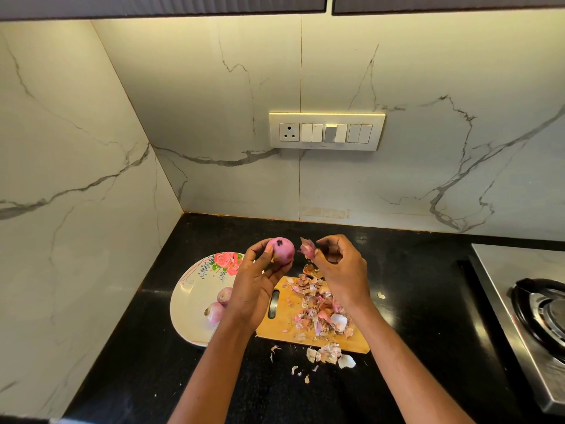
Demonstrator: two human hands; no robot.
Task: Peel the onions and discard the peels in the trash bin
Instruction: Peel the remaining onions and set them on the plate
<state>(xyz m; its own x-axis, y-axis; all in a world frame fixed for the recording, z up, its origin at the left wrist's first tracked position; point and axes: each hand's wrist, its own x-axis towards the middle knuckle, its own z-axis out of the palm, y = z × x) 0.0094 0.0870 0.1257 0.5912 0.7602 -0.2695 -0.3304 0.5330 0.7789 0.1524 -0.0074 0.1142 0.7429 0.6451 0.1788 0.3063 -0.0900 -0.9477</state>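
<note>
While both hands worked above it, the black speckled stone countertop (412,301) filled the lower half of the view, with a steel gas hob (526,304) at its 3 o'clock edge. A round white plate with a pink rose print (191,289) sat at 9 o'clock of the rectangular wooden cutting board (284,319), their edges touching or overlapping under the left forearm. Two pale purple peeled onions (218,304) lay on the plate's right side, just beside each other. A heap of dry pink and tan onion peels (318,304) covered the board, and more scraps (328,353) had spilled onto the counter at 6 o'clock. The left hand (256,286) was wrapped around a purple onion (279,250), lifted clear of the board. At 3 o'clock of that onion, near but apart, the right hand (339,270) pinched a torn strip of pink peel (307,249) between thumb and fingertips.
</note>
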